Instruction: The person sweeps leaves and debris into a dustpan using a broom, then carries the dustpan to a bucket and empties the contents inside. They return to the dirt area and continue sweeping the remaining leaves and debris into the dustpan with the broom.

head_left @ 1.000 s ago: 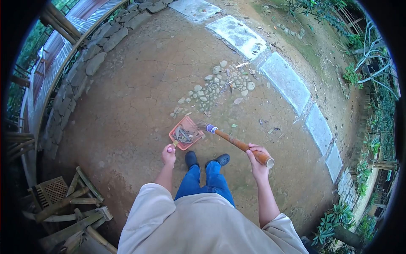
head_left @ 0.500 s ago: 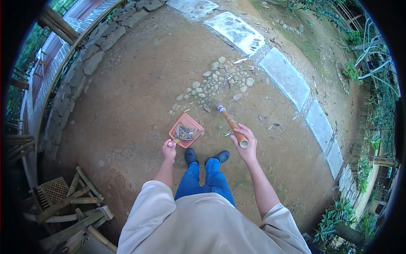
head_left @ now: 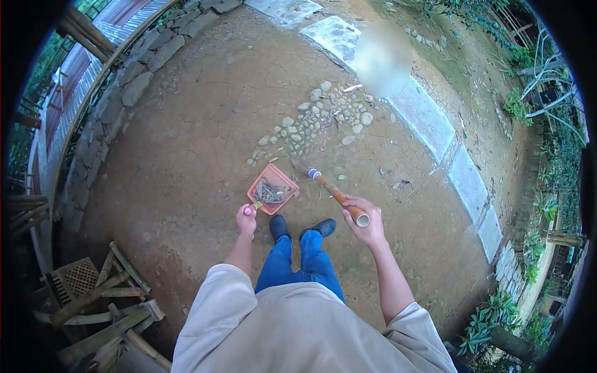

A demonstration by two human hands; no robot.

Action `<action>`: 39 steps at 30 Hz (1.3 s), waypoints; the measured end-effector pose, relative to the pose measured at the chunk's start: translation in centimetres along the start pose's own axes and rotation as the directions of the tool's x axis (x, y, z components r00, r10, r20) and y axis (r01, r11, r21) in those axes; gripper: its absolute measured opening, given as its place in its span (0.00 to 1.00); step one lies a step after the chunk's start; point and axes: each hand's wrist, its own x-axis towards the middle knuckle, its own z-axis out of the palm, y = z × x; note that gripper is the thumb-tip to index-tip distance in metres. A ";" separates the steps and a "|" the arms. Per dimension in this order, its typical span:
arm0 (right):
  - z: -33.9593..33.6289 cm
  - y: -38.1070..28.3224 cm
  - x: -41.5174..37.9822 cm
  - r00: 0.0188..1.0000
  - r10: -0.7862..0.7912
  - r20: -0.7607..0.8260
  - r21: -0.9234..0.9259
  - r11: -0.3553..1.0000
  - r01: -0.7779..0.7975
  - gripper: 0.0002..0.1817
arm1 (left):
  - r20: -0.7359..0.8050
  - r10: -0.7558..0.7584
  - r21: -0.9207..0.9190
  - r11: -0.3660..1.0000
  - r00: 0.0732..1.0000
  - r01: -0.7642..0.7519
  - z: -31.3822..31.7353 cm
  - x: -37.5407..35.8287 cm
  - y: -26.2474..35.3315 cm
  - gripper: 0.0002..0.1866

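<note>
I stand on a bare dirt yard, looking down past my beige shirt and blue trousers. My left hand [head_left: 246, 219] grips the handle of an orange dustpan [head_left: 272, 188] that rests on the ground just ahead of my dark shoes [head_left: 303, 227]; dry leaves and twigs lie in it. My right hand [head_left: 364, 222] is closed around the top of a bamboo broom handle [head_left: 339, 198]. The broom's bristle head [head_left: 303, 168] touches the ground right beside the dustpan's far right corner.
A patch of pale pebbles [head_left: 317, 121] lies just beyond the dustpan. Flat stepping slabs [head_left: 429, 118] run diagonally at the right. A stone border [head_left: 134, 87] curves along the left. Bamboo scrap and a woven basket [head_left: 78, 280] sit at lower left; plants line the right edge.
The broom swung out from the dustpan toward the pebbles, then came back, so its bristles again sit by the pan's corner. My left hand and the dustpan barely moved.
</note>
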 end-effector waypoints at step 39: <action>7.5 0.7 4.9 0.978 -0.204 0.039 0.167 0.967 0.195 0.09 | -0.145 0.071 -0.088 0.993 0.987 -0.084 -4.8 1.4 0.9 0.21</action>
